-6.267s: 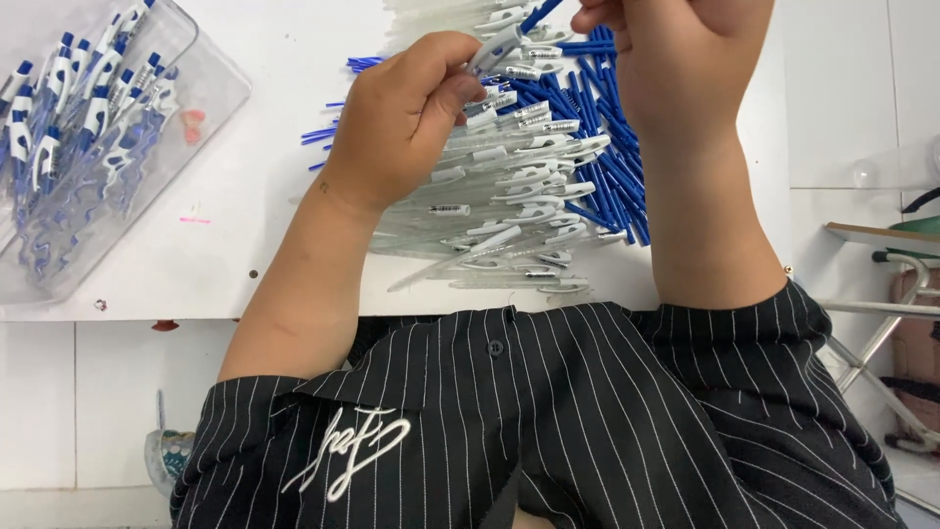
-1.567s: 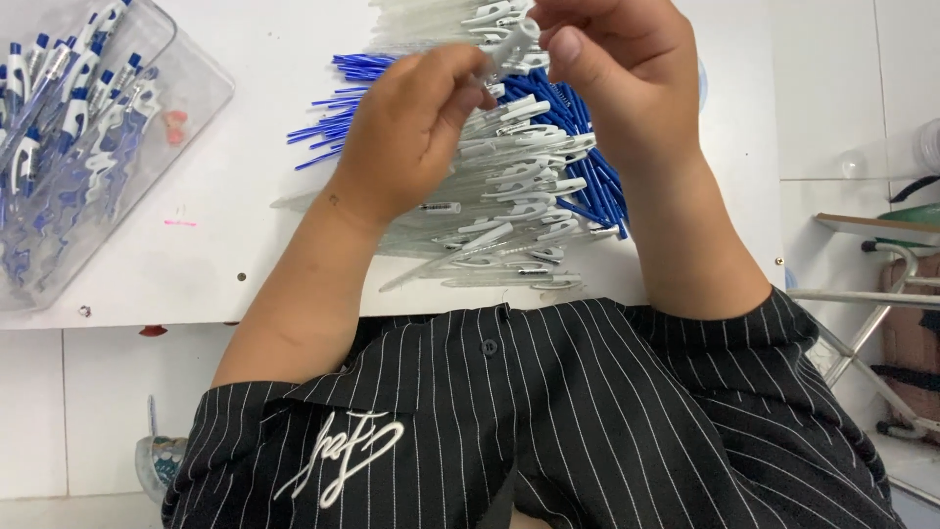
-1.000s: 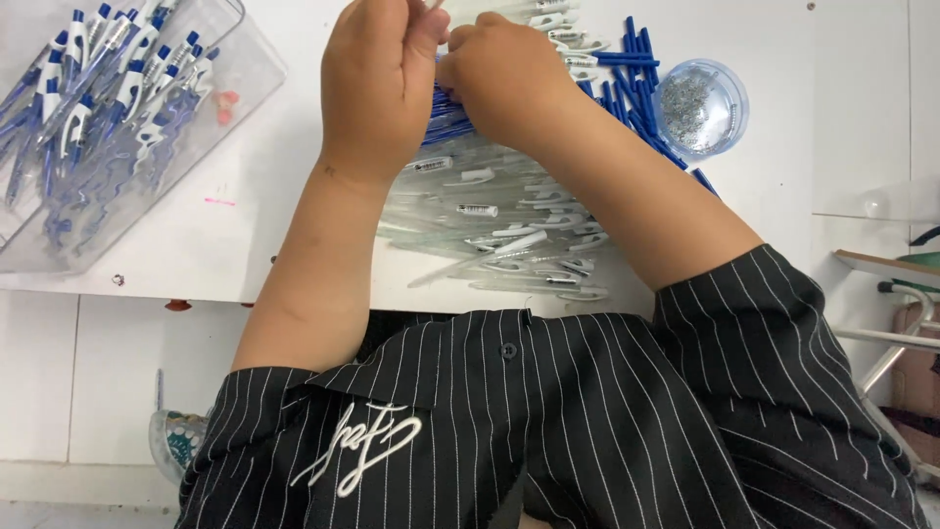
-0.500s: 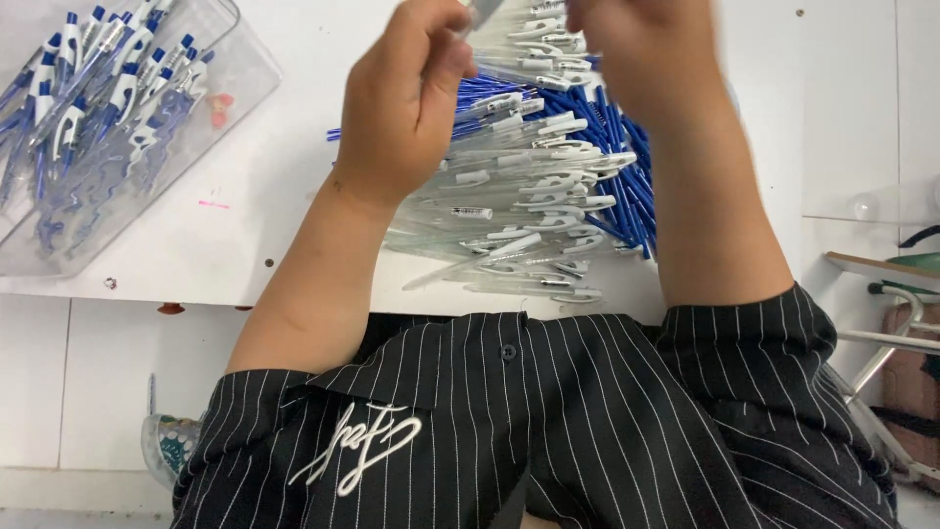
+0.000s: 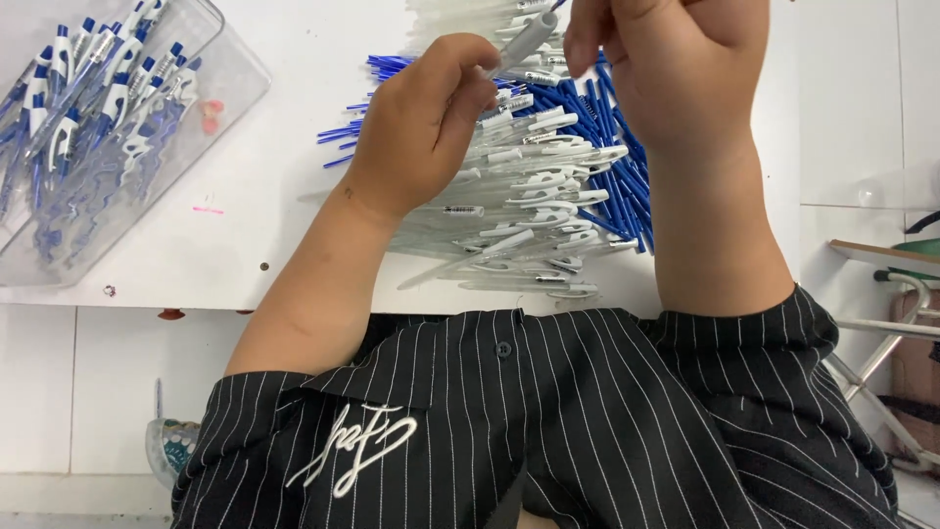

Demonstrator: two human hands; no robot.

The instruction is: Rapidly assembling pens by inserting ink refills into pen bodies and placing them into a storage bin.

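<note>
The left hand's fingers (image 5: 460, 83) pinch the lower end of a clear pen barrel (image 5: 524, 41), and the right hand (image 5: 676, 69) closes its fingertips around the upper end, so both hands meet on one pen above the pile. Half a second ago the hands were blurred in motion higher in view; now they sit lower and steady, with the barrel plainly between them, which suggests a fitting step is under way. Below lies the pile of clear barrels (image 5: 529, 206) over blue refills (image 5: 607, 167) on the white table (image 5: 294, 225). A clear tray (image 5: 230, 93) of finished pens sits at far left.
</note>
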